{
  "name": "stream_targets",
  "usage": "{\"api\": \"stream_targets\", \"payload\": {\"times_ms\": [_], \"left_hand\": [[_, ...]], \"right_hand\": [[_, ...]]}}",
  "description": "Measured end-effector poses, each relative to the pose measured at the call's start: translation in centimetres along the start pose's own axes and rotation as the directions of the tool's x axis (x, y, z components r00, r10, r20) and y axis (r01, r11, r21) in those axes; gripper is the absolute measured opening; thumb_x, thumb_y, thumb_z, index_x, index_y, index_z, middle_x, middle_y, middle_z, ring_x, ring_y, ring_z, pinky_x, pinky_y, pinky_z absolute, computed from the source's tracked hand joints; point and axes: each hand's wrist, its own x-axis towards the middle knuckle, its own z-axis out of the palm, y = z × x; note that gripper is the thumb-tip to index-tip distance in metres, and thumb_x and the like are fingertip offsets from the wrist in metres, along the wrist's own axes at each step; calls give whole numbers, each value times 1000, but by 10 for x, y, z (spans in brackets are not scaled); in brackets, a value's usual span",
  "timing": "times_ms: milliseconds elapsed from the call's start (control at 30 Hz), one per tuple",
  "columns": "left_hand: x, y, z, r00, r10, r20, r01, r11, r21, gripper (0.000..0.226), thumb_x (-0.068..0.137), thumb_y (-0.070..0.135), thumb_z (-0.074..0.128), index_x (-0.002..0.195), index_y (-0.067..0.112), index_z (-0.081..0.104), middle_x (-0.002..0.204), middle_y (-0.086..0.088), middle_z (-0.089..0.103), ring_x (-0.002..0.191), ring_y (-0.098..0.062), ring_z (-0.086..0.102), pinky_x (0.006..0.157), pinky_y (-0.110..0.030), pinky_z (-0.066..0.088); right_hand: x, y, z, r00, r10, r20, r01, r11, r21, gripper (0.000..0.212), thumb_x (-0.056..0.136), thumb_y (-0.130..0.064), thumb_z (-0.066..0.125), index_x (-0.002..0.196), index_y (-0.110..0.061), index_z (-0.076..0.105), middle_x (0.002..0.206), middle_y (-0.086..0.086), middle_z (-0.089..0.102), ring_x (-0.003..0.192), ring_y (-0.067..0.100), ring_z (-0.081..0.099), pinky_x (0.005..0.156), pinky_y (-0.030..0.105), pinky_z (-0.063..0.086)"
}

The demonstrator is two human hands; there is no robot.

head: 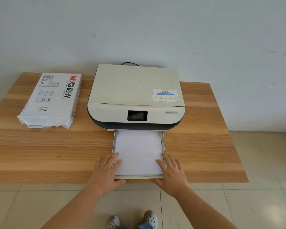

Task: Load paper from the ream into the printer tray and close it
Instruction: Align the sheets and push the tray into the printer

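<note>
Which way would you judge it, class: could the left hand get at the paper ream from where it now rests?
Probably yes. The left hand rests on the tray's left edge, and only bare table lies between it and the ream at the far left. Nothing blocks the way, though it looks a long stretch.

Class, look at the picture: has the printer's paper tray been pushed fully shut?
No, the tray juts out from the printer, white paper showing inside.

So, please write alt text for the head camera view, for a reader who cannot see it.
Two hands, left and right, rest on paper in the printer's pulled-out tray. An opened ream lies left on the wooden table.
</note>
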Motion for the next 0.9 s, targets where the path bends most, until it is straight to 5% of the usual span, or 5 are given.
{"api": "stream_targets", "payload": {"times_ms": [233,333,433,567,900], "left_hand": [[7,-3,-4,1000,-8,-9,8,1000,13,81,71,76,43,133,24,49,151,-3,37,135,-28,36,109,-53,33],[8,-2,-4,1000,2,-23,-1,1000,25,85,74,75,41,143,24,38,158,-2,22,143,-27,23,114,-53,21],[9,-2,-5,999,4,-36,-2,999,47,91,75,76,41,148,24,27,161,-1,10,147,-26,12,116,-52,5],[11,-3,-5,1000,24,-16,-23,996,88,98,68,79,42,147,21,30,160,-4,17,145,-26,13,113,-56,6],[21,-5,-7,1000,-12,6,11,997,80,103,67,83,37,149,25,13,161,-4,6,145,-24,-4,114,-57,-4]], "right_hand": [[8,5,-6,1000,-21,8,21,1000,-23,77,74,-74,48,135,-27,45,147,8,44,137,33,37,110,49,12],[11,6,-7,1000,-26,18,27,999,-39,83,71,-75,49,139,-26,44,150,9,42,140,34,32,112,51,8],[13,8,-6,999,-36,1,36,998,-46,90,69,-77,50,143,-25,42,154,10,35,143,34,20,111,55,8],[15,9,-6,999,-42,-21,41,998,-47,98,66,-77,49,148,-25,34,158,10,27,146,33,10,112,58,8],[22,11,-5,998,-35,-50,33,999,-44,98,66,-77,48,148,-24,36,157,11,30,146,33,13,111,58,10]]}}
